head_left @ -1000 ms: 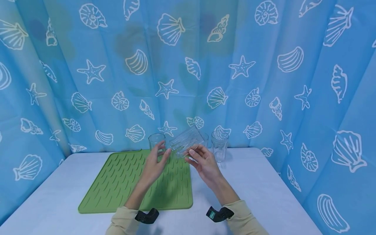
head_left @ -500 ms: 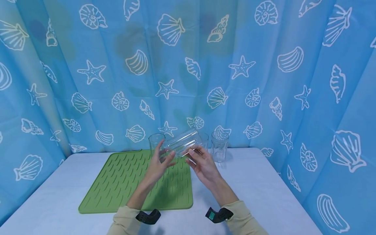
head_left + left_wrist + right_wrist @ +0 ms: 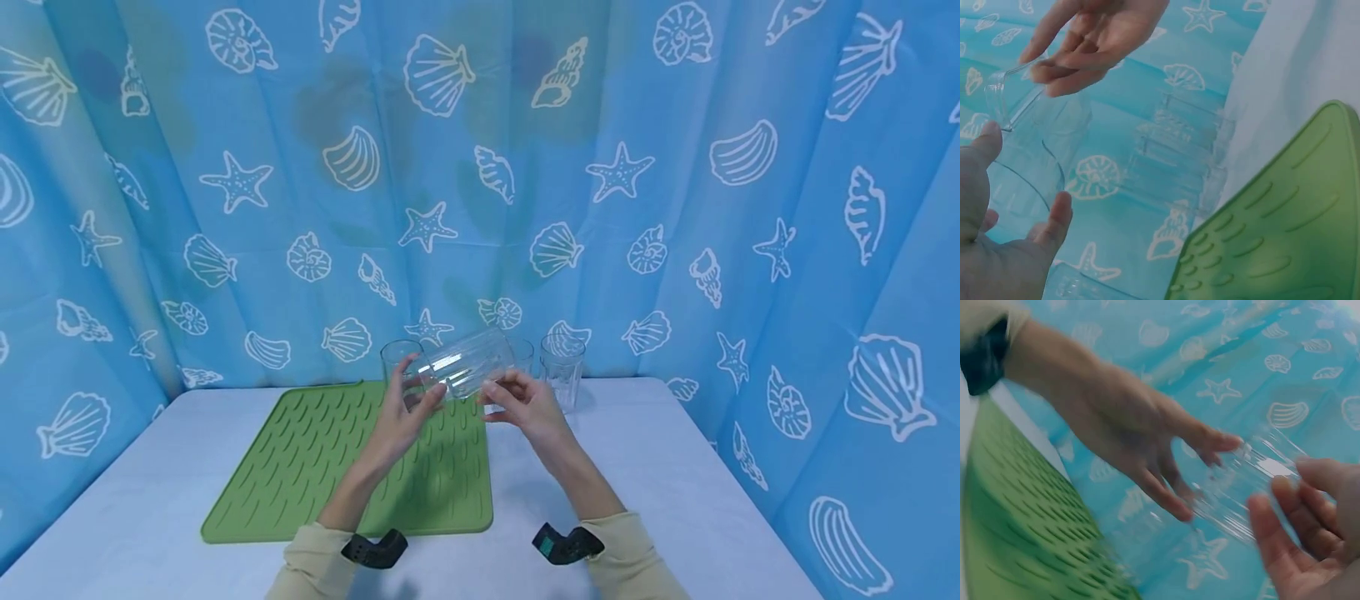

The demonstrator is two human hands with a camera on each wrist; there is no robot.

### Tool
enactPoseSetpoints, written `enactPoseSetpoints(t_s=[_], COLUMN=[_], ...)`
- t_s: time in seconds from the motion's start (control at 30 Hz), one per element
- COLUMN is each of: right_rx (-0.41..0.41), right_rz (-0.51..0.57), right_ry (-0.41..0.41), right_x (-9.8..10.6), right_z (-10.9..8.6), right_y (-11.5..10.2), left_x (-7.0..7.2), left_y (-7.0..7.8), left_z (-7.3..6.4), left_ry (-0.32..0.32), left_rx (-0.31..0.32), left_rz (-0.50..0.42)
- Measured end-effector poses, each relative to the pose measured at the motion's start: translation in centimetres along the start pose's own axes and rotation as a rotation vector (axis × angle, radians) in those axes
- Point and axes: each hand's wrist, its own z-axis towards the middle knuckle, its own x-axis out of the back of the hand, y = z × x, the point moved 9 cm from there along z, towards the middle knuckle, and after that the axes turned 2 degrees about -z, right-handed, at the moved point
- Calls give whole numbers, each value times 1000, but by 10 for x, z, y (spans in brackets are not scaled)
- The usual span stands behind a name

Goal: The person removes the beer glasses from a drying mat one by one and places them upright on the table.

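Sleeves (image 3: pixel 311 567) are nearest to me, low down under the fingers, with black bands (image 3: pixel 375 550) at the wrists. A green mat (image 3: pixel 285 492) lies flat on the white tabletop (image 3: pixel 540 517), below the left fingers and out to their left. The left hand (image 3: pixel 396 421) has its fingers spread round the mouth of a clear mug (image 3: pixel 463 360). The right hand (image 3: pixel 532 408) pinches what looks like its handle (image 3: pixel 999 103). The mug is tilted in the air between them, so I think the lifting is done and the putting down is left. Past the left fingers stands one glass (image 3: pixel 393 360) by the mat's far edge; I can't tell if it is on the mat. Past the right fingers stand a middle glass (image 3: pixel 523 357) and an end glass (image 3: pixel 564 371), off the mat. I guess those two are not done. Behind everything hangs a blue curtain (image 3: pixel 480 108).
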Motion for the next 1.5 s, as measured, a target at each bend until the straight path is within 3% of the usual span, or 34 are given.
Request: enactPoseSetpoints(t_s=[0.1,0.27,0.77,1.03,1.2,1.5], right_rx=[52,95,188,232,283,460], right_rz=[-225,-380,-465,-565,-656,-740], right_ry=[-13,-30,29,57,27,-65], right_x=[6,13,27,22,12,-11], right_z=[-2,-5,-6,-8,-11,-19], right_y=[-10,-19,-28,-33,-36,-46], left_x=[2,8,20,22,22,23], left_y=[3,4,7,16,22,25], left_z=[-1,-1,-4,-5,-6,-8], left_ry=[17,47,154,207,226,255], left_rx=[1,21,53,-2,-26,-57], left_rz=[17,56,103,210,261,333])
